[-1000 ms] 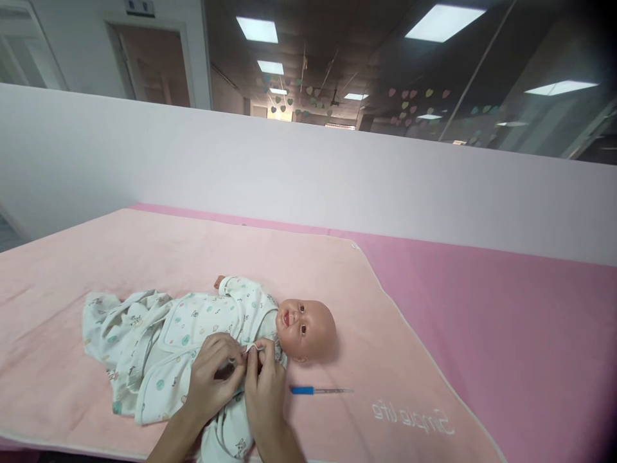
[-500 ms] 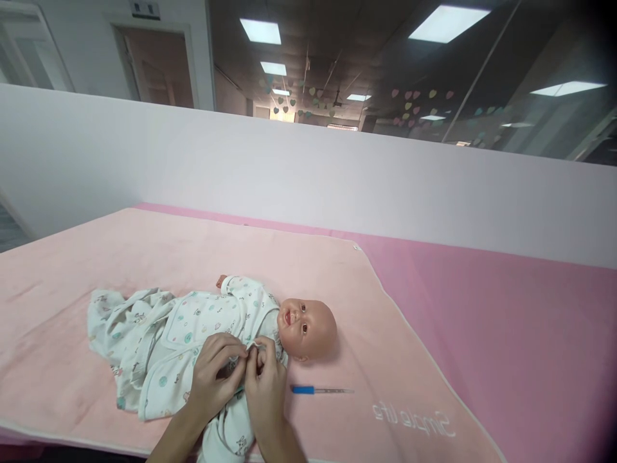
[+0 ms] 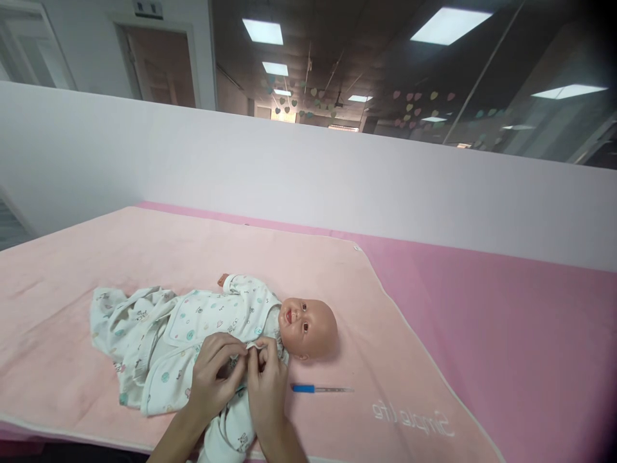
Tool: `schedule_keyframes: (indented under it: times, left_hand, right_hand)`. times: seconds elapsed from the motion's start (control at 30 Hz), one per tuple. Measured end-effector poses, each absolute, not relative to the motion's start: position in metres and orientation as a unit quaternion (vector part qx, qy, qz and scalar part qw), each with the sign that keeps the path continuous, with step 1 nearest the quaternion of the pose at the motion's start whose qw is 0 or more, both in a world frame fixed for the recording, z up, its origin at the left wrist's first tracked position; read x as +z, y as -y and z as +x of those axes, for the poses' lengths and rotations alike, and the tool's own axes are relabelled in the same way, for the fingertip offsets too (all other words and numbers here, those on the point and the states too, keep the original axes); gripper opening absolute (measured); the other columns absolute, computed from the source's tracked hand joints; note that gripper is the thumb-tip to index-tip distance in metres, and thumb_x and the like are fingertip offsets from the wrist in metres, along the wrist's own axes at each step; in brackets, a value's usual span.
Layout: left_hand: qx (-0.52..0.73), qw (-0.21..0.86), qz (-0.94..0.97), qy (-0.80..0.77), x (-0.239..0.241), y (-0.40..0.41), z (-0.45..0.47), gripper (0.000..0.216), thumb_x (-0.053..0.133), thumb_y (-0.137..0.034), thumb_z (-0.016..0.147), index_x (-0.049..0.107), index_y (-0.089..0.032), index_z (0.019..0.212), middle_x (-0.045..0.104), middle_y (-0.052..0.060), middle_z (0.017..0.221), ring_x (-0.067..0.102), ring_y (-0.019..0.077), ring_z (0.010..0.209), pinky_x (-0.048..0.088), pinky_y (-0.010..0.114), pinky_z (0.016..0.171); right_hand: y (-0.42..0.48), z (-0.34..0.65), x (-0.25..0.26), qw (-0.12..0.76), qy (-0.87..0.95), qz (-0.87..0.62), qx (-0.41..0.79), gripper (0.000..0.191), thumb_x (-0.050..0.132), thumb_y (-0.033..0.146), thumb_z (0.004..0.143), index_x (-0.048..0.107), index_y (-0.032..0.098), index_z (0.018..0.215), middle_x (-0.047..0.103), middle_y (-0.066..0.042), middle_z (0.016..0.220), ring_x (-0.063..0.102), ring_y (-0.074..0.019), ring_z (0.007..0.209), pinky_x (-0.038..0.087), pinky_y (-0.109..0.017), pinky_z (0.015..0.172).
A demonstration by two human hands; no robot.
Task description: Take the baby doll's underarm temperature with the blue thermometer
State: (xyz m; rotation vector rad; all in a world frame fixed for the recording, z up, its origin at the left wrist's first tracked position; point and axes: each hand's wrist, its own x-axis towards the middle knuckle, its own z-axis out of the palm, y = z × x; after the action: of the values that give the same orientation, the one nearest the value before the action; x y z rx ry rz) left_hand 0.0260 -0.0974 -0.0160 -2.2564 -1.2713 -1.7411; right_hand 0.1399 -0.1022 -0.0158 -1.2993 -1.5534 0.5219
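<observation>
A baby doll (image 3: 308,326) lies on its back on a pale pink blanket (image 3: 144,251), head to the right. It wears a white patterned garment (image 3: 193,321) that spreads loosely to the left. My left hand (image 3: 212,376) and my right hand (image 3: 267,382) meet at the doll's chest just below the chin. Both pinch the edge of the garment near the collar, fingers curled and close together. One doll hand pokes out of a sleeve at the far side.
A thin blue-tipped stick like a thermometer (image 3: 321,388) lies on the blanket right of my hands. The blanket rests on a darker pink sheet (image 3: 506,321). A white partition wall (image 3: 308,173) runs behind, with glass above it.
Both hands stay pinched at the doll's collar. The view has shifted slightly, and the loose garment has settled a little to the right.
</observation>
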Motion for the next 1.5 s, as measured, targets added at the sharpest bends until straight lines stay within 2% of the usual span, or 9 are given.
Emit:
schedule_keyframes:
  times: [0.23,0.37,0.87,1.27,1.37,1.5]
  left_hand:
    - [-0.547,0.018,-0.674,0.497,-0.020,0.099,0.017,0.018,0.046,-0.015,0.082,0.057,-0.019,0.096,0.060,0.005,0.093,0.052,0.0226,0.092,0.039,0.041,0.082]
    - [-0.517,0.012,-0.636,0.572,-0.021,0.096,0.016,0.018,0.044,-0.016,0.081,0.058,-0.020,0.092,0.057,0.005,0.098,0.050,0.0233,0.095,0.039,0.040,0.082]
    - [-0.566,0.010,-0.605,0.561,-0.018,0.097,0.018,0.007,0.047,-0.016,0.080,0.053,-0.019,0.080,0.057,0.003,0.083,0.053,0.0202,0.087,0.043,0.033,0.076]
    - [-0.563,0.008,-0.579,0.590,-0.020,0.096,0.017,0.013,0.052,-0.026,0.084,0.062,-0.019,0.082,0.060,0.002,0.080,0.057,0.0151,0.075,0.045,0.026,0.063]
    - [-0.570,0.056,-0.579,0.580,-0.022,0.093,0.015,0.014,0.054,-0.026,0.084,0.066,-0.019,0.081,0.058,0.004,0.089,0.058,0.0161,0.082,0.048,0.027,0.065]
    - [-0.517,0.090,-0.627,0.576,-0.025,0.089,0.010,0.016,0.055,-0.028,0.084,0.069,-0.022,0.086,0.059,0.006,0.096,0.057,0.0197,0.091,0.050,0.033,0.076]
  right_hand:
    - [0.102,0.140,-0.017,0.528,0.628,-0.546,0.169,0.017,0.033,0.026,0.092,0.049,0.020,0.089,0.061,-0.002,0.070,0.060,-0.0162,0.062,0.041,-0.025,0.055]
    - [0.102,0.140,-0.019,0.523,0.628,-0.551,0.167,0.018,0.031,0.026,0.093,0.049,0.020,0.092,0.062,-0.003,0.071,0.060,-0.0172,0.062,0.041,-0.025,0.055]
    - [0.100,0.140,-0.015,0.525,0.627,-0.549,0.170,0.018,0.031,0.027,0.093,0.047,0.020,0.087,0.060,-0.003,0.069,0.058,-0.0173,0.060,0.039,-0.025,0.054]
    - [0.102,0.139,-0.012,0.516,0.637,-0.547,0.172,0.018,0.034,0.028,0.093,0.049,0.019,0.086,0.058,-0.001,0.065,0.056,-0.0157,0.058,0.038,-0.024,0.053]
    - [0.102,0.139,-0.013,0.515,0.633,-0.550,0.177,0.020,0.034,0.030,0.093,0.049,0.019,0.084,0.057,0.000,0.064,0.055,-0.0150,0.056,0.037,-0.024,0.052]
    - [0.101,0.139,-0.016,0.509,0.632,-0.551,0.195,0.023,0.035,0.033,0.093,0.049,0.020,0.082,0.057,0.000,0.061,0.053,-0.0141,0.052,0.035,-0.023,0.048]
